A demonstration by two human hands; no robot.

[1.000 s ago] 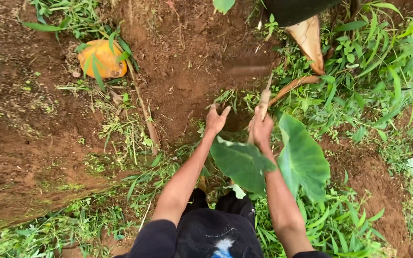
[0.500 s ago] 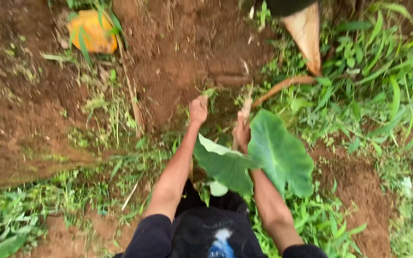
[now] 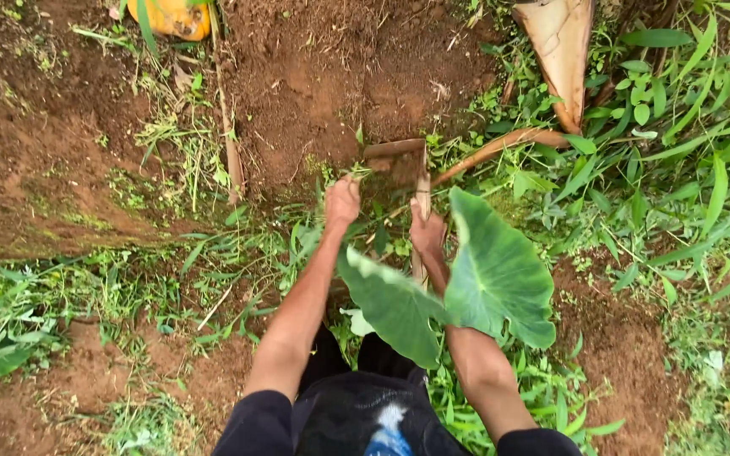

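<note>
We've got the hoe (image 3: 399,160) in the dirt just ahead of both hands, two big leaves (image 3: 466,287) over our right arm, a husk (image 3: 561,51) far right, fruit (image 3: 171,15) far left.

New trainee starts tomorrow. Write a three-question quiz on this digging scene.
1. True or false: the right hand grips the wooden handle of the hoe.
2. What lies at the top left edge? A) yellow-orange husk B) blue bucket C) white sack
3. Fill in: two broad green ___ hang over the right forearm.

Key:
1. True; the left hand is fisted beside it, its grip hidden.
2. A, the husk.
3. Leaves.
</note>
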